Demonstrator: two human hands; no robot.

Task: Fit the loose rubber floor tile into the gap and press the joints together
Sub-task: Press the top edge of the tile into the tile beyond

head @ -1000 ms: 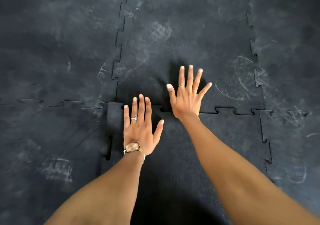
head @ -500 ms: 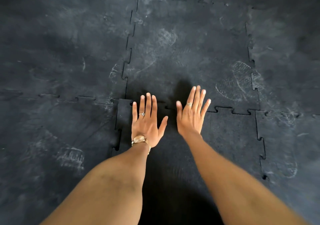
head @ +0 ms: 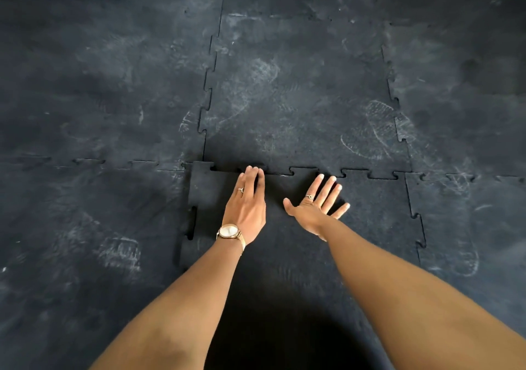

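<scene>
Head view, sole camera: worn on the person's head, wide-angle, facing forward and steeply down onto floor [head: 113, 85]; forearms enter from the bottom edge, hands mid-frame.

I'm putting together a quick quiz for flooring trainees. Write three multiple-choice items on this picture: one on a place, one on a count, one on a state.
1. Where do the left hand's fingertips rest?
A. On the loose tile's far joint edge
B. On the pale object in the top left corner
C. On a chalky shoe print

2. How many wristwatches show?
A. None
B. One
C. Two

3. How does the loose tile's left edge lie?
A. Flush and locked
B. Hidden under an arm
C. Raised, overlapping the neighbouring tile

Answers:
1 A: the left hand reaches the toothed far seam of the loose tile.
2 B: one wristwatch, on the left wrist; the right hand wears only a ring.
3 C: the left edge stands proud with its teeth unseated on the neighbouring tile.
</scene>
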